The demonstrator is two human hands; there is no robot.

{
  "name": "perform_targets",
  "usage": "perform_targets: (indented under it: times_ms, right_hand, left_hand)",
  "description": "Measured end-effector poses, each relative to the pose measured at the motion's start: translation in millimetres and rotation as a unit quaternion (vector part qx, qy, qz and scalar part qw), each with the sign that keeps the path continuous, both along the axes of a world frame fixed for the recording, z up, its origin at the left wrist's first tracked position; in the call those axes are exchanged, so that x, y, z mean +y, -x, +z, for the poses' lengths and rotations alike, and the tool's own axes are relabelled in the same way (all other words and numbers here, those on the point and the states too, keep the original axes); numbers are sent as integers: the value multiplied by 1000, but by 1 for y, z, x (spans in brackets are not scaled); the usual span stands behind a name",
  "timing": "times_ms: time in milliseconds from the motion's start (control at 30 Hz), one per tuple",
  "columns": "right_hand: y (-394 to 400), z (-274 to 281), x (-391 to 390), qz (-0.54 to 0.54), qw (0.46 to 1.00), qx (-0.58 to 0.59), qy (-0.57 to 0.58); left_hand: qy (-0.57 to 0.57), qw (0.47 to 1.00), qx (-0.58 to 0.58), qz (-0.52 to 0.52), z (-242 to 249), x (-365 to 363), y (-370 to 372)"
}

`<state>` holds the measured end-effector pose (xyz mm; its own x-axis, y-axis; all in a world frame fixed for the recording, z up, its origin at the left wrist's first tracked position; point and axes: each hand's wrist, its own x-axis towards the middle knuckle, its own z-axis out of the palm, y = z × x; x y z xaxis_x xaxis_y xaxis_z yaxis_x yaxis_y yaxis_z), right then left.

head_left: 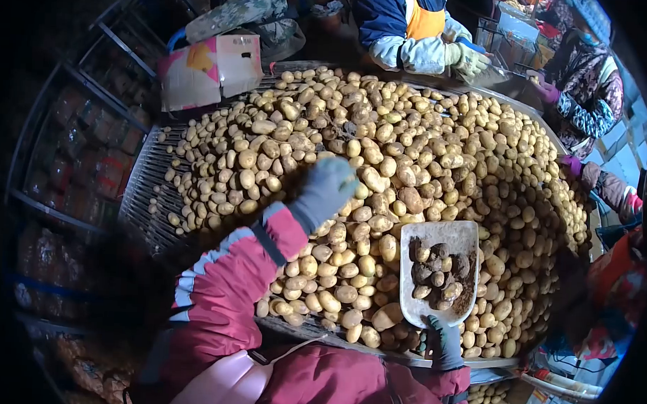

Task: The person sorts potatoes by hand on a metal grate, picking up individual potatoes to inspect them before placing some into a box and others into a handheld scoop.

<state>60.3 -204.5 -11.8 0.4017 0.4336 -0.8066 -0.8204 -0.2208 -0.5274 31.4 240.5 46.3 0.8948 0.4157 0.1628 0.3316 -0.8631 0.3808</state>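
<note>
A large heap of potatoes [382, 165] covers a slatted metal sorting table in front of me. My left hand [327, 191], in a grey glove, reaches over the middle of the heap. Its back faces me, and its blurred fingers do not show whether they hold a potato. Near the table's front edge, my right hand [443, 345], in a dark green glove, is closed round the handle of a whitish scoop [408, 276]. Several dark, dirty potatoes [439, 266] and loose soil lie in the scoop, which rests on the heap.
An open cardboard box [239, 64] stands at the far left edge. Bare slats [147, 203] show at left, beside a metal frame [60, 207]. A gloved co-worker [415, 34] stands opposite; other people's sleeved arms [587, 111] reach in from the right.
</note>
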Motion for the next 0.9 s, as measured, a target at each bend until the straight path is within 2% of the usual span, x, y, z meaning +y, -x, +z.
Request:
perform_targets:
  times_ms: [33, 100, 167, 233, 300, 367, 400, 433, 467, 500, 533, 567, 633, 733, 767, 900]
  right_hand:
    - [2, -2, -1, -2, 1000, -1, 2]
    - [6, -7, -4, -16, 1000, -20, -13]
    - [9, -4, -2, -26, 999, -24, 2]
    - [12, -4, -2, -22, 999, -17, 20]
    - [14, 0, -1, -22, 1000, -13, 13]
    - [16, 1, 1, -13, 999, -41, 21]
    - [17, 5, 3, -19, 999, -42, 28]
    - [17, 4, 2, -20, 999, -42, 26]
    - [17, 1, 2, -25, 998, -42, 28]
    - [16, -3, 1, -28, 998, -41, 31]
    - [15, -6, 0, -25, 998, -42, 27]
    - [13, -12, -2, -22, 999, -30, 20]
    - [10, -20, -6, -10, 1000, -18, 12]
    - [7, -37, -9, 5, 999, -37, -8]
    - [7, -47, -10, -2, 998, -52, -18]
    - [0, -43, -3, 29, 997, -55, -35]
  left_hand:
    - [45, 998, 8, 44, 14, 12, -10]
    - [-11, 997, -8, 81, 42, 27, -27]
    - [-77, 996, 27, 25, 26, 68, -51]
    - [-156, 987, 28, -15, -26, 112, -73]
    - [-168, 983, 68, 11, -30, 118, -87]
    - [-91, 988, 120, 28, -19, 123, -93]
    - [23, 997, 39, 59, -6, 117, -88]
    - [21, 997, 39, 58, -9, 124, -81]
    - [156, 986, -25, 61, -17, 139, -69]
    - [287, 952, -87, 62, -19, 146, -60]
    - [420, 894, -125, 92, 15, 123, -40]
    - [424, 887, -160, 85, 17, 126, -22]
    - [516, 828, -175, 132, 35, 114, 22]
    - [534, 818, -164, 136, 49, 101, 104]
    - [515, 823, -161, 178, 58, 90, 129]
    - [510, 798, -205, 246, 44, 85, 256]
